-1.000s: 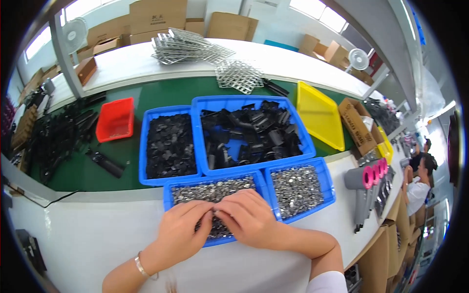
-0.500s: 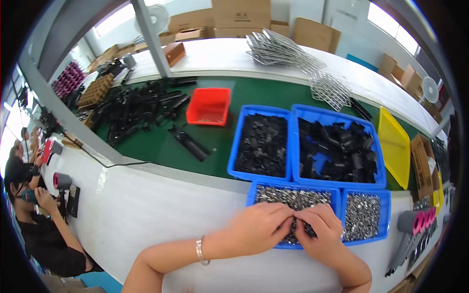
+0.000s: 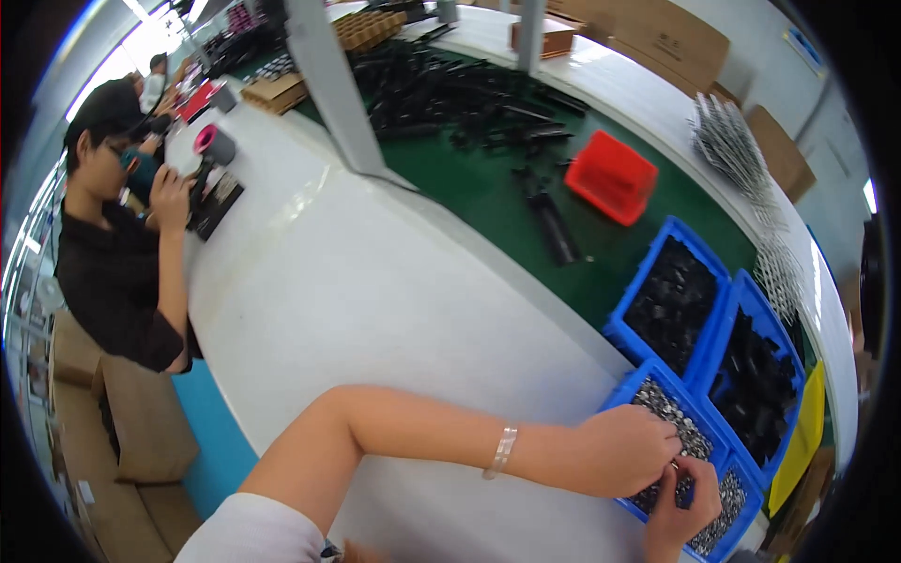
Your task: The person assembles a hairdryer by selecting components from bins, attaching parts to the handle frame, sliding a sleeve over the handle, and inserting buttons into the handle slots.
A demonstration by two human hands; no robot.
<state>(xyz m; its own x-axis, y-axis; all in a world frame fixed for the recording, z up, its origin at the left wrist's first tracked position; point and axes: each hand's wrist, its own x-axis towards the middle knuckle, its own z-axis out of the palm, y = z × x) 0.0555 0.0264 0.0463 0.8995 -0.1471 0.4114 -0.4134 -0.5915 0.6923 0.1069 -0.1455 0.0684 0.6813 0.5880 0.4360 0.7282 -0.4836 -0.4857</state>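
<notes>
Both hands met over a blue bin of small silvery metal parts (image 3: 668,413) that sat at the near edge of the white worktable (image 3: 375,281), toward its right end. The left hand (image 3: 627,452), a pale bracelet (image 3: 503,451) on its wrist, lay knuckles-up across the bin with its fingers curled down into the loose parts; whether it had any pinched could not be told. The right hand (image 3: 685,505) came up from the table's near edge and met the left fingertips, its fingers bent narrow around something small between the two hands — too small to make out. Just beside that bin, further toward the right end, sat a second blue bin of silvery parts (image 3: 721,507). Behind them, on the green mat (image 3: 488,192) that ran along the middle of the table, stood two larger blue bins — one with small black pieces (image 3: 671,300), and one with bigger black parts (image 3: 755,375). A yellow tray (image 3: 798,441) lay at the right end. Further along the mat was a red bin (image 3: 612,175), with long black parts (image 3: 469,94) scattered beyond it, and wire racks (image 3: 737,150) rested along the far edge by cardboard boxes (image 3: 676,38). At the table's left end a person in a black shirt (image 3: 117,253) sat holding a pink and grey tool (image 3: 214,145).
</notes>
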